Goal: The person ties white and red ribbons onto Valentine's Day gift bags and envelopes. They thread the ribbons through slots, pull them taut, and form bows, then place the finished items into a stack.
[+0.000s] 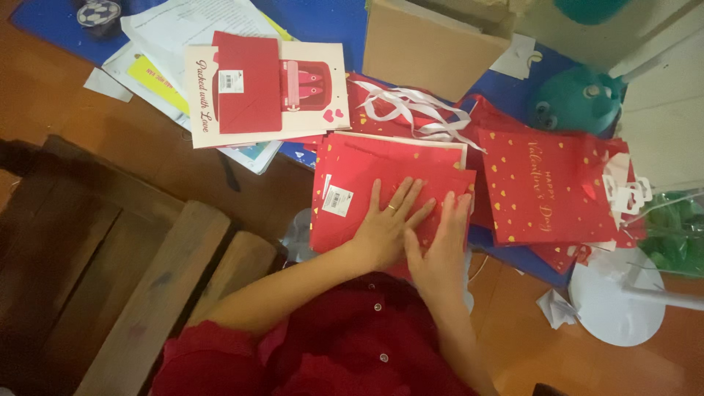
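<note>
Pressing flat on a folded red paper gift bag with gold hearts (367, 191): left hand (385, 227), fingers spread, ring on one finger, palm down; right hand (444, 246) just beside it, fingers straight and together, also palm down, neither gripping anything. Lying on a blue desk (323, 18), near its front edge. To the right, another flat red bag with gold lettering (546, 187); behind, white ribbon (411, 110), brown cardboard box (429, 48), cream packaging card showing a red envelope (268, 84).
</note>
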`<state>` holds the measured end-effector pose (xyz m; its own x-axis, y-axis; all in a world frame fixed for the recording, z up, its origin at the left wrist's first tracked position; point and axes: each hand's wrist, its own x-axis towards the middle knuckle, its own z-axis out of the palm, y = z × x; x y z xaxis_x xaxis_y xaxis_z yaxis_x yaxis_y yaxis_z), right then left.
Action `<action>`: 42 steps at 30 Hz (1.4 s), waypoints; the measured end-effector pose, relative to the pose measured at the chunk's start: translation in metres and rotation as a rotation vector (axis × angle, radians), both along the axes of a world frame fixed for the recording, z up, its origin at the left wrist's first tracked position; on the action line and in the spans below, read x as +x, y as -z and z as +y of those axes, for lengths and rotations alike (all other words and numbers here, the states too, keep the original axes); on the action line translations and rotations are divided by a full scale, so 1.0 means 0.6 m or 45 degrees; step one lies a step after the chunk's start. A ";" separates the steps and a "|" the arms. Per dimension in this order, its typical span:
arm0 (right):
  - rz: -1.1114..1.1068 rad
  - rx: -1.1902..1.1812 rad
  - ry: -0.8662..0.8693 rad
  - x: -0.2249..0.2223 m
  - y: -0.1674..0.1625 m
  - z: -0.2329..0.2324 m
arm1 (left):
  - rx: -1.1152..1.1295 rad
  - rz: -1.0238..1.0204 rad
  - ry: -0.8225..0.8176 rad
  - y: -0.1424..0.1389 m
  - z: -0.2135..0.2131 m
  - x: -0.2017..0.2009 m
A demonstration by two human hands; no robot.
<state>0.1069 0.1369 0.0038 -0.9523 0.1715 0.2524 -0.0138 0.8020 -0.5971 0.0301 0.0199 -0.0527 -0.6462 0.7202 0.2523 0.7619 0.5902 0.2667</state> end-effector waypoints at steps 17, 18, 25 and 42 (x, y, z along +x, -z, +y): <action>0.039 -0.978 -0.043 0.055 -0.007 -0.004 | 0.341 -0.021 -0.093 0.004 0.016 -0.008; 0.046 -1.003 -0.020 0.056 0.000 0.001 | 0.327 -0.010 -0.108 0.002 0.016 -0.007; -0.007 -0.733 0.076 0.018 0.028 0.059 | 0.441 -0.148 -0.080 -0.016 0.015 -0.005; 0.036 -0.303 0.151 -0.021 0.007 0.040 | 0.686 -0.552 0.073 -0.013 -0.011 -0.042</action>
